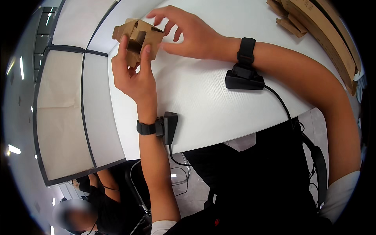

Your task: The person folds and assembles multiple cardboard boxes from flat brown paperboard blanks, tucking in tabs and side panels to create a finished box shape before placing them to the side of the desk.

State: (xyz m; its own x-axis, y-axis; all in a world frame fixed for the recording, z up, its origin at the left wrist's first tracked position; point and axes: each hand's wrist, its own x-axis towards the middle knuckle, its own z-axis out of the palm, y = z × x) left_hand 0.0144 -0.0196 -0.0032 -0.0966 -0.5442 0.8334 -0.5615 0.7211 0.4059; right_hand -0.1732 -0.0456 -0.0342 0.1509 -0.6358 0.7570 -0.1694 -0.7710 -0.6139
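Note:
A small brown cardboard box (pixel 151 38), its flaps partly folded and its inside showing, is held up over the far left of the white table. My left hand (pixel 135 78) grips it from below, thumb on one side and fingers on the other. Just right of the box is my right hand (pixel 188 33), its fingers spread and curved with nothing between them. The right thumb tip comes close to the box's edge; whether it touches I cannot tell.
White table (pixel 203 102) lies under both arms. Grey-white partition panels (pixel 100 90) border it on the left. A stack of flat cardboard (pixel 321 35) sits at the far right. Cables run from black wrist devices (pixel 244 80). Another person (pixel 105 203) sits beyond the partition, lower left.

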